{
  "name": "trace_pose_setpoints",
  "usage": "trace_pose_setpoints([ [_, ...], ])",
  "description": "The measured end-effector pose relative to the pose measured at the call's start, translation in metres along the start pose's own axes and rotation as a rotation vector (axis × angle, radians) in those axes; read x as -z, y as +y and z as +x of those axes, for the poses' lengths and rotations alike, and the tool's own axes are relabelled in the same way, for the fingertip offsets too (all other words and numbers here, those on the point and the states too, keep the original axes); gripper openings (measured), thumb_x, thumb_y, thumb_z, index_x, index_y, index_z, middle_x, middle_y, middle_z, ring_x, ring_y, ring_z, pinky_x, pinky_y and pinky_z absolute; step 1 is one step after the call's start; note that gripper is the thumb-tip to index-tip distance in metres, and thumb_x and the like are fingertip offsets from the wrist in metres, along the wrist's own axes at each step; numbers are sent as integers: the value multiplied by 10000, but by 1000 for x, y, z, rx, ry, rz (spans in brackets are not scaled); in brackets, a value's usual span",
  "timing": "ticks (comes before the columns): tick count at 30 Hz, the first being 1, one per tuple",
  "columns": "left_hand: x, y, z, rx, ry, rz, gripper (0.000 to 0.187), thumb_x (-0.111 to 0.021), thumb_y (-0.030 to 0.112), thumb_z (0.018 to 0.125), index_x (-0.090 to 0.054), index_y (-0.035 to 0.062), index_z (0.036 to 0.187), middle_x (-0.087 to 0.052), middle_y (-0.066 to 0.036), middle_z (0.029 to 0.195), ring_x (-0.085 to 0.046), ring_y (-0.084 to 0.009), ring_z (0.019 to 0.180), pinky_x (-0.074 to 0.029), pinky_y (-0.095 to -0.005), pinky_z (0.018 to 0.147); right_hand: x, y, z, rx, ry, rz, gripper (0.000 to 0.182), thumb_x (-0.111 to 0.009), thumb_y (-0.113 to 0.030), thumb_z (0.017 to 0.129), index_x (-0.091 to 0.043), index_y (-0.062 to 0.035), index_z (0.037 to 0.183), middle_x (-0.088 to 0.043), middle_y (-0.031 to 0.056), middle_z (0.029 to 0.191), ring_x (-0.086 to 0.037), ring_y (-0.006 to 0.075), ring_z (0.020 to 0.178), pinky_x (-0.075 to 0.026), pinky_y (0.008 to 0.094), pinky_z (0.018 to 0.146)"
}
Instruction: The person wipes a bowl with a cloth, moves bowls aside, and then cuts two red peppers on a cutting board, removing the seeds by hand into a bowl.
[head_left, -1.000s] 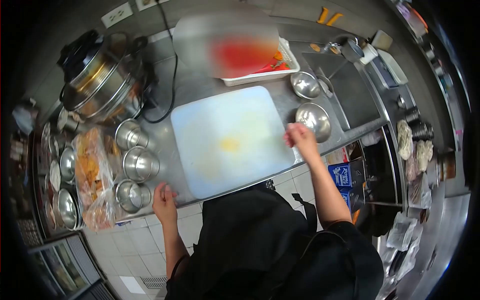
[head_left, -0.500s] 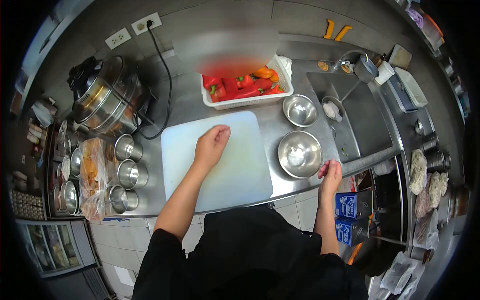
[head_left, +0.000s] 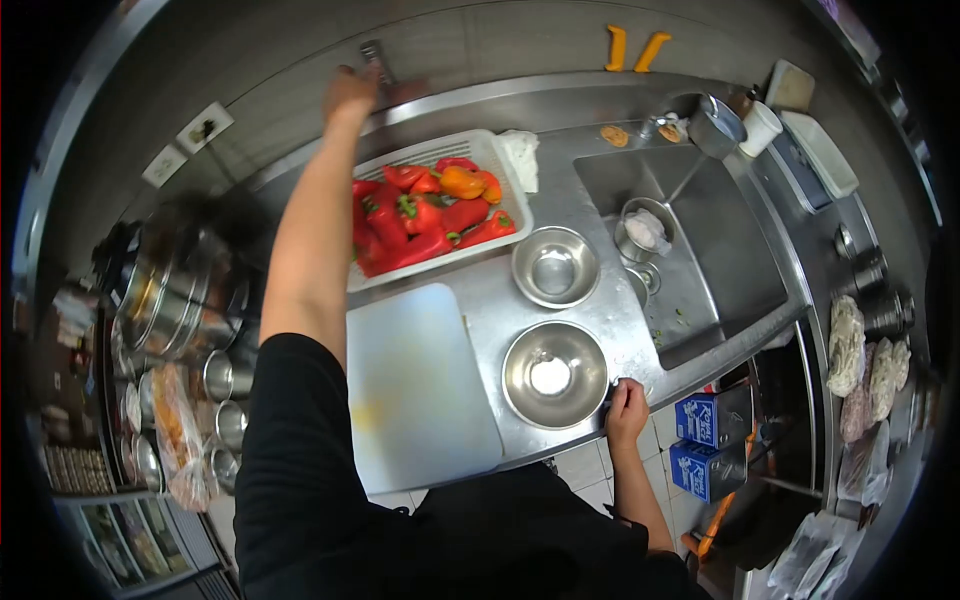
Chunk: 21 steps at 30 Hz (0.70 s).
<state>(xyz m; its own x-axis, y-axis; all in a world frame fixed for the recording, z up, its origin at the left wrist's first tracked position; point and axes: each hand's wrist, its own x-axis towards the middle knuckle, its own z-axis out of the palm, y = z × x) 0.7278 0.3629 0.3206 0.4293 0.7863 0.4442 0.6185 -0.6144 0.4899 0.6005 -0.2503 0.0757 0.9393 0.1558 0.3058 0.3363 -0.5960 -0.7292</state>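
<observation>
My left hand [head_left: 350,95] is stretched far forward at the wall, beside a small blurred metal object [head_left: 376,62]; its fingers are smeared, so a grip cannot be made out. Below my forearm lies a white basket [head_left: 512,190] of red peppers [head_left: 420,214] and orange ones [head_left: 462,182]. My right hand [head_left: 627,405] is at the counter's front edge, fingers pressed together; what they hold, if anything, is hidden. Just left of it stands a steel bowl [head_left: 556,400] with something white inside. Behind that is a second steel bowl [head_left: 555,270]. A white cutting board [head_left: 420,380] lies in front of the basket.
At the right is a sink [head_left: 735,260] holding a steel pot [head_left: 640,232] with a white item inside. Steel cups [head_left: 232,425] and a large steel appliance [head_left: 170,300] stand at the left. Blue tins [head_left: 705,470] sit below the counter at the right.
My left hand has left the cutting board and reached forward to the wall. My right hand is lower, beside the nearer bowl. The view has shifted, and the basket shows more fully.
</observation>
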Motion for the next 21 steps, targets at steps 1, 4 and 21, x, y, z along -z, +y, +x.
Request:
trace_pose_setpoints([
  [1, -12, 0, 14, -4, -23, 16, 709, -541, 604, 879, -571, -33, 1189, -647, -261, 1128, -600, -385, 1128, -478, -462, 936, 0, 3, -1, -2, -11, -9, 164, -554, -163, 951, -627, -16, 946, -655, 159, 813, -637, 300, 710, -500, 380, 660],
  [4, -31, 14, 33, -63, -77, 15, 731, -533, 594, 883, -559, -76, 1175, -635, -282, 1138, -593, -399, 1134, -470, -466, 947, -2, 6, -2, 26, 6, -59, 152, -565, -150, 948, -627, -13, 928, -646, 150, 753, -628, 276, 645, -491, 369, 613],
  [21, 58, 209, 9, -668, 118, 108, 400, -620, 281, 891, -567, 24, 1193, -649, -222, 1116, -617, -402, 1040, -481, -486, 871, 2, -4, 1, -47, -41, -74, 118, -594, -134, 910, -643, -28, 887, -662, 141, 782, -643, 314, 673, -501, 390, 616],
])
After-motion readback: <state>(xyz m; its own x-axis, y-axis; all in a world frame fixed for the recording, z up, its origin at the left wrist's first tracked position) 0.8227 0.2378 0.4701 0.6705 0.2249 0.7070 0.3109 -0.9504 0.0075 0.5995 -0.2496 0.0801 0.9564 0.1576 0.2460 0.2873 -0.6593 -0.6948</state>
